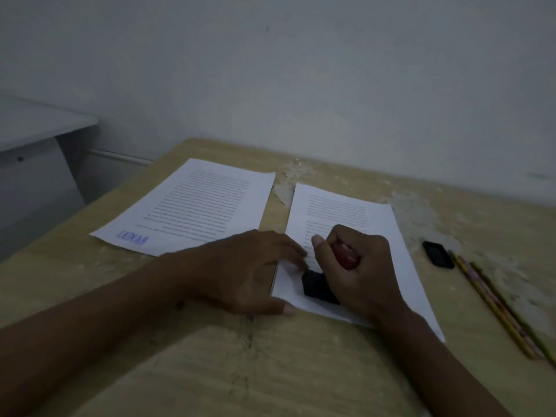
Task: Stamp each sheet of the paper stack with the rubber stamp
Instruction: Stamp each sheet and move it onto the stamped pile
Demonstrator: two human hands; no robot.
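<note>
Pressing rubber stamp (319,286) onto lower left corner of paper stack (346,224), head view only. Right hand (355,266) fisted round the reddish glossy handle, thumb up, fingers fully curled; black blocky base sits flat on the top sheet, seemingly mid-imprint. Left hand (249,272) laid flat and relaxed, fingers straight, fingertips resting on the stack's left edge, thumb at its near corner, gripping nothing, apparently just steadying. Stack edge looks a few sheets thick at near left, exact count impossible to tell. Stamped sheet (192,206) lying apart to the left, blue block-letter mark near its lower left corner, so at least one done; whether more sheets lie under it cannot be told. Judged early-to-middle: current sheet getting its mark, remainder of stack likely left. Paper thin, white, matte, printed with dense text lines, flat without curl. Table (301,371) pale wood-grain laminate, surface flaking and patchy toward the wall. Small black rounded rectangular object (438,254) to the right, possibly stamp cap or ink pad, unsure. Pencils (496,305) slim, yellowish, lying parallel near right edge. Dim lighting, slight blur.
</note>
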